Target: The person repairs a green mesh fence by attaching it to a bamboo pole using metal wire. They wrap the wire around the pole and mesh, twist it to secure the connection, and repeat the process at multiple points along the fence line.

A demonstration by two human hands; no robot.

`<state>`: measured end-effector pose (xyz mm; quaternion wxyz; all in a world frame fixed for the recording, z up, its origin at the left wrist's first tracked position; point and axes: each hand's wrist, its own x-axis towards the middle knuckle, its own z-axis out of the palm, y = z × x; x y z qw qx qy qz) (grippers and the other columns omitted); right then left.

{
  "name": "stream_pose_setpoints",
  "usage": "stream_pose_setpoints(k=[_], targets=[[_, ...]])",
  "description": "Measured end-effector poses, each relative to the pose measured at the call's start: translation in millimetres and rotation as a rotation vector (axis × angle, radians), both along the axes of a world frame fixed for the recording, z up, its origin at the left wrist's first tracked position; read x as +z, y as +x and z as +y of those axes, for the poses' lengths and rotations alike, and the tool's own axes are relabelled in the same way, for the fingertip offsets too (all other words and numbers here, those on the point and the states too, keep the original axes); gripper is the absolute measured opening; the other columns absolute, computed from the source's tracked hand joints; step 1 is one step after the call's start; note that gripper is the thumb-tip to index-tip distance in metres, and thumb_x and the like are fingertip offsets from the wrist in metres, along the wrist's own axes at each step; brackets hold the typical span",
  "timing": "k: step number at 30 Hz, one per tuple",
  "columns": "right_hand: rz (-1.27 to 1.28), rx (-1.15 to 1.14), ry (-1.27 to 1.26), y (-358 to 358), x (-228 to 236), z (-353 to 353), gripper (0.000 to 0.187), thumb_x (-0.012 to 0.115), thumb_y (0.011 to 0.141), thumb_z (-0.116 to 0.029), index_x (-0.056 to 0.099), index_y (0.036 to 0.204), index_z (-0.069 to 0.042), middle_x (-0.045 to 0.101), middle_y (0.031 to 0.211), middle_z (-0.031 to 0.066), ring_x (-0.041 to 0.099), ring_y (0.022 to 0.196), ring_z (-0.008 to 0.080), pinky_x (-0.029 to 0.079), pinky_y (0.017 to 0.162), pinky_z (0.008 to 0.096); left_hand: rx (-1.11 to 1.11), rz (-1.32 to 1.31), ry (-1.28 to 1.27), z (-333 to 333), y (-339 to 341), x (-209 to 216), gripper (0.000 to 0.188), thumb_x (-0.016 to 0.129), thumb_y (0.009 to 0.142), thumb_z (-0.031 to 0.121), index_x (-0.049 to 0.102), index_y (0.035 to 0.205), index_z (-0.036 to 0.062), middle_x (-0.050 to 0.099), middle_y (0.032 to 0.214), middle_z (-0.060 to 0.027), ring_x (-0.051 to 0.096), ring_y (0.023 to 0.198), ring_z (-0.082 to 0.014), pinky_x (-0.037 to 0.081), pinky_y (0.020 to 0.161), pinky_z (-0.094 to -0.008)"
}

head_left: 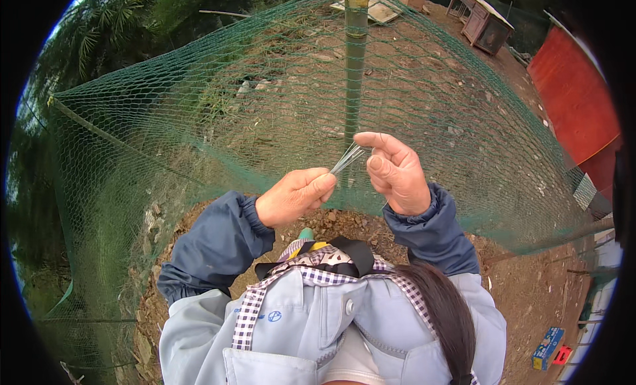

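My left hand (297,197) is closed round a small bundle of thin silvery wires (346,161), pinched between thumb and fingers. The wires fan out up and to the right. At their free ends is my right hand (397,172), its index finger stretched toward the tips and its thumb held apart from it. Whether that fingertip touches a wire is too fine to tell. Just beyond both hands hangs a green mesh net (278,130), with a greenish bamboo post (355,74) upright at its middle.
Another pole (119,140) slants along the net at the left. Brown soil and stones lie underfoot. Far right are a wooden cabinet (487,27) and a red panel (573,97). A blue box (548,347) and a red object (562,355) lie at the lower right.
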<state>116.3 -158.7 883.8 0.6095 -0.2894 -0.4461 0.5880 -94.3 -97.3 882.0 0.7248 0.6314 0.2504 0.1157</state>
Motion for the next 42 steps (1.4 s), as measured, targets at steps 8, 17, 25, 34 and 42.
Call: stream_pose_setpoints(k=[8, 17, 25, 34, 42], targets=[[-0.046, 0.199, -0.034, -58, 17, 72, 0.037, 0.066, 0.085, -0.013, 0.053, 0.118, -0.001, 0.059, 0.093, 0.0006, 0.05, 0.079, 0.0036, 0.04, 0.063, 0.0177, -0.088, -0.016, 0.149, 74, -45, 28, 0.035, 0.041, 0.098, 0.037, 0.047, 0.077, 0.0096, 0.037, 0.064, 0.0062, 0.033, 0.057, -0.0051, 0.029, 0.05, -0.0216], [-0.196, 0.01, -0.021, -70, 32, 113, 0.016, 0.063, 0.088, -0.015, 0.06, 0.097, -0.001, 0.059, 0.075, 0.0001, 0.044, 0.051, 0.0026, 0.032, 0.044, 0.0173, -0.114, -0.198, -0.328, 107, -50, 37, 0.032, 0.041, 0.099, 0.035, 0.053, 0.085, 0.0079, 0.033, 0.059, 0.0063, 0.024, 0.048, -0.0048, 0.019, 0.044, -0.0215], [-0.317, 0.068, 0.106, -87, 48, 121, 0.01, 0.06, 0.089, -0.009, 0.057, 0.094, -0.001, 0.066, 0.085, 0.0085, 0.044, 0.045, 0.0025, 0.033, 0.038, 0.0162, 0.016, -0.237, -0.166, 96, -99, 35, 0.02, 0.052, 0.093, 0.013, 0.059, 0.107, 0.0005, 0.064, 0.082, -0.0061, 0.058, 0.072, -0.011, 0.046, 0.064, -0.0246], [-0.605, 0.354, 0.827, -140, 55, 80, 0.017, 0.069, 0.074, 0.0, 0.062, 0.089, -0.002, 0.063, 0.079, 0.0112, 0.063, 0.069, 0.024, 0.05, 0.061, 0.0282, 0.21, 0.428, 0.391, 120, -122, 88, 0.032, 0.053, 0.093, 0.027, 0.059, 0.114, 0.0036, 0.064, 0.095, -0.0028, 0.059, 0.087, -0.011, 0.047, 0.076, -0.0257], [-0.197, 1.077, 0.715, -146, 46, 45, 0.009, 0.066, 0.081, -0.008, 0.062, 0.086, -0.003, 0.064, 0.078, 0.0059, 0.063, 0.07, 0.0209, 0.049, 0.062, 0.028, 0.411, -0.414, 0.338, 128, 16, 104, 0.024, 0.054, 0.094, 0.023, 0.061, 0.103, 0.0022, 0.064, 0.083, -0.0033, 0.062, 0.072, -0.0114, 0.052, 0.067, -0.0255]])
